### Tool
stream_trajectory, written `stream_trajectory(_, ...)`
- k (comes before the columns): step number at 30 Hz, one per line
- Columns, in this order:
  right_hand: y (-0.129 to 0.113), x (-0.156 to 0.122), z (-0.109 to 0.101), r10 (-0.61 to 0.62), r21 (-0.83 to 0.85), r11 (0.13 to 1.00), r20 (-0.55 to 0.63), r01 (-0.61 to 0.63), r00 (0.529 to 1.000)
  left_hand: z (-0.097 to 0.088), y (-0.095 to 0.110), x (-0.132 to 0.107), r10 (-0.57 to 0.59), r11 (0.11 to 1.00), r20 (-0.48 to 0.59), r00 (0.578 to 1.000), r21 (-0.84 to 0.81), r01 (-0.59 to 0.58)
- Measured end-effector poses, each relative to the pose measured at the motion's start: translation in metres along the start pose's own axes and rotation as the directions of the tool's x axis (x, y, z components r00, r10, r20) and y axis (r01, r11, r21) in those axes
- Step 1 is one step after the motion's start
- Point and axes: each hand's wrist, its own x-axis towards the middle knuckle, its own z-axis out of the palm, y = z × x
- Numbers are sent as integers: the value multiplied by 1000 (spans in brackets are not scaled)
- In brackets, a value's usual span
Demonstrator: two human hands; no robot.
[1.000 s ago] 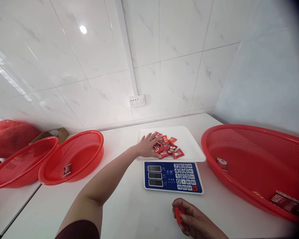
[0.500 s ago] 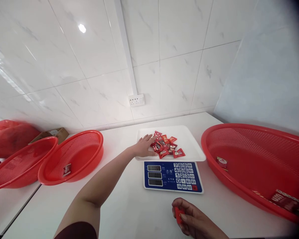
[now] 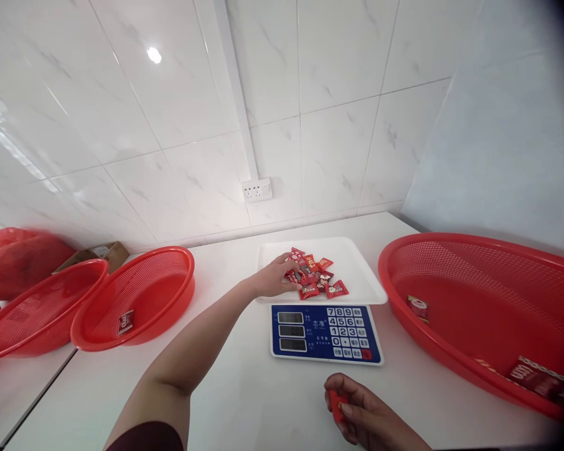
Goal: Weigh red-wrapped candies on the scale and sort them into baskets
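Note:
On the white tray (image 3: 360, 275) of the scale lies a small heap of red, brown and orange wrapped candies (image 3: 317, 280). My left hand (image 3: 278, 275) reaches in from the left, its fingers and thumb curled around candies at the heap's left side. In front of the scale, my right hand (image 3: 364, 413) is closed around a small red object (image 3: 337, 406), mostly hidden by the fingers. The scale's blue keypad panel (image 3: 326, 332) sits between the tray and my right hand; its display digits are too faint to read.
A large red basket (image 3: 451, 351) with a few wrapped packets stands on the right. To the left are two more red baskets, the nearer one (image 3: 178, 294) holding one packet (image 3: 126, 322). Behind them lie a red plastic bag (image 3: 21, 260) and a cardboard box (image 3: 115, 254).
My left hand's spread fingers have drawn together and curled around candies at the left of the heap. My right hand has stayed in place with the red object.

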Motion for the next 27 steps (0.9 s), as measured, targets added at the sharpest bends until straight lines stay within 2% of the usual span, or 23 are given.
stream_trajectory(8,-1,-1,0,2,1,1000,-7,-2,1000,5,-3,-2,-17,998,-121,993,65,25)
stream_trajectory(27,4,0,2,-43,-19,999,-75,41,996,10,0,-9,132,989,-104,986,73,-125)
